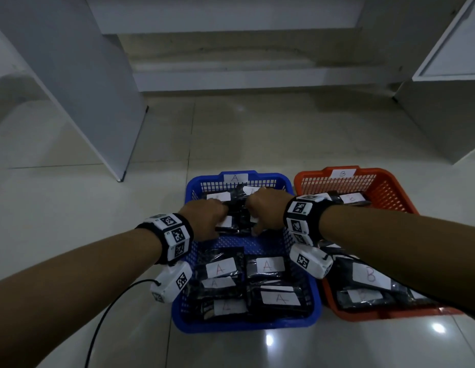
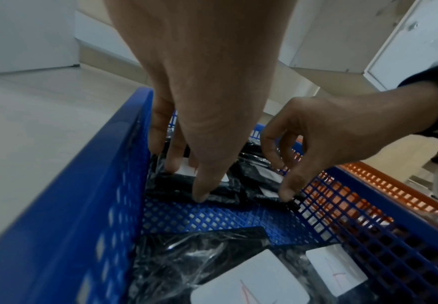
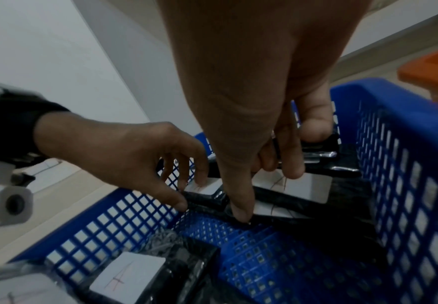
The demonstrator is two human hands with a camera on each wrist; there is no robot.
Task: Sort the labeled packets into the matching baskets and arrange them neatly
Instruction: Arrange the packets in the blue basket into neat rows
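A blue basket (image 1: 247, 325) marked A stands beside an orange basket (image 1: 385, 176) marked B. Black packets with white A labels (image 1: 268, 266) fill the blue basket's near half. More lie in its far half (image 1: 237, 208), where both hands reach in. My left hand (image 1: 207, 219) holds a packet (image 2: 225, 195) between the thumb at its near edge and the fingers on its far side. My right hand (image 1: 265, 208) grips the neighbouring packets (image 3: 342, 195) the same way, thumb on the near edge and fingers curled over the top. Packets marked B (image 1: 370, 276) lie in the orange basket.
Both baskets sit on a glossy tiled floor. A white cabinet panel (image 1: 71, 88) stands at the left and another (image 1: 443, 102) at the right. A black cable (image 1: 103, 314) trails from my left wrist. A bare strip of mesh floor (image 2: 212, 218) runs between the two packet groups.
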